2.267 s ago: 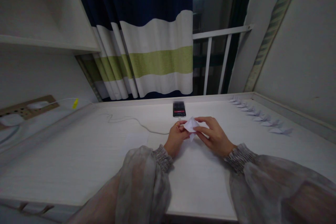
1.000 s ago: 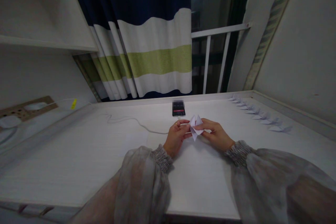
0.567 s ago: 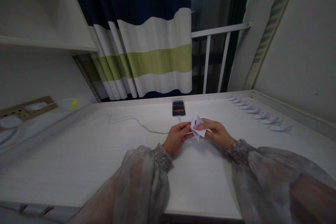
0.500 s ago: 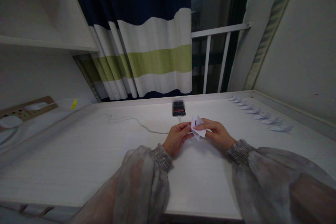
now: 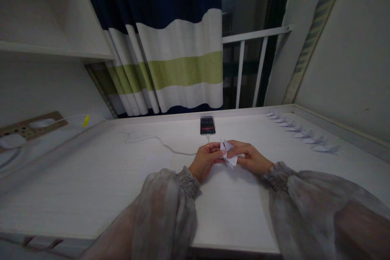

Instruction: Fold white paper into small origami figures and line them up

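Observation:
Between my hands, above the white desk, is a piece of folded white paper with pointed flaps. My left hand pinches its left side, thumb on top and a ring on one finger. From the right, my right hand grips the paper with its fingers over the near flaps. Fingertips hide part of the folds. Off to the right, several folded white paper figures with pointed ends stand in a row along the desk's side.
A phone lies beyond my hands, with a white cable running left. A power strip is on the left wall. Behind the desk hang a striped curtain and a white window rail.
The folded paper has turned slightly and its upper points sit lower. My right hand's fingers have shifted over it, closer to my left thumb.

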Motion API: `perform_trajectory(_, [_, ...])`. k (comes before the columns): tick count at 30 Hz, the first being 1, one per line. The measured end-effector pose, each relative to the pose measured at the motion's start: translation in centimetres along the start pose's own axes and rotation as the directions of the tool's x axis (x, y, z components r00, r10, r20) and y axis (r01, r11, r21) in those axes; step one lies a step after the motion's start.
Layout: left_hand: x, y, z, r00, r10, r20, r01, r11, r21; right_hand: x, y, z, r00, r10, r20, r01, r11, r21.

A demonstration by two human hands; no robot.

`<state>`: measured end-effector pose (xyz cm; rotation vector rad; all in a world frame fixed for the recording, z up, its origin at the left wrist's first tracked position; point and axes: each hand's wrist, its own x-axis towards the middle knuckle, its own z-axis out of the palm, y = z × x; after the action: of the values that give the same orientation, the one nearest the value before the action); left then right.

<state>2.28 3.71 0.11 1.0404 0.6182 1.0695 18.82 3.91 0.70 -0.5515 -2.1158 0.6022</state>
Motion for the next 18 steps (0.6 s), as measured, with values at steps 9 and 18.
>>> perform_trajectory(9, [0.2,0.0,0.0,0.992,0.065,-0.105,-0.064,0.998,0.006,0.0,-0.8,0.4,0.996,0.022,-0.083,-0.031,0.994,-0.108])
perform_trajectory(18, [0.7,-0.5,0.5,0.924,0.226,-0.307,-0.223,0.974,0.043,0.2,-1.0,2.2,0.962,-0.052,-0.270,-0.063,0.914,-0.401])
